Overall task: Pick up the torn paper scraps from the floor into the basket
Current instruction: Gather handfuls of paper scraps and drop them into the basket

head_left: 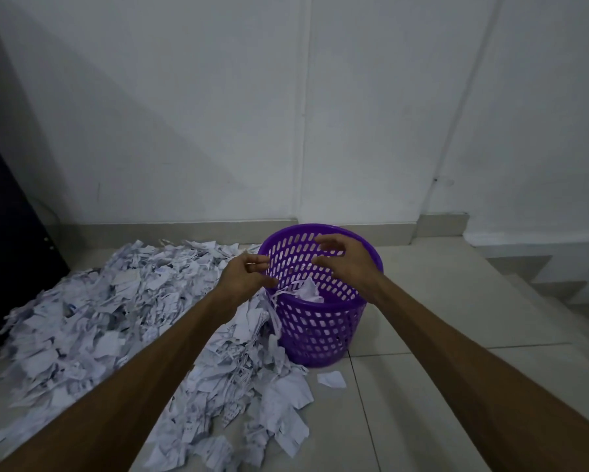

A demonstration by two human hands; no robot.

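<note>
Two bare hands hover over the mouth of a purple basket, both empty. The left hand has loosely spread fingers at the near left rim; the right hand is open, fingers fanned downward over the opening, likely because a handful has just been let go. A few paper scraps lie inside the basket, with strips draped over its left edge. The basket stands on the tiled floor, touching a large heap of torn paper on its left, probably so each trip is short. One scrap lies apart.
</note>
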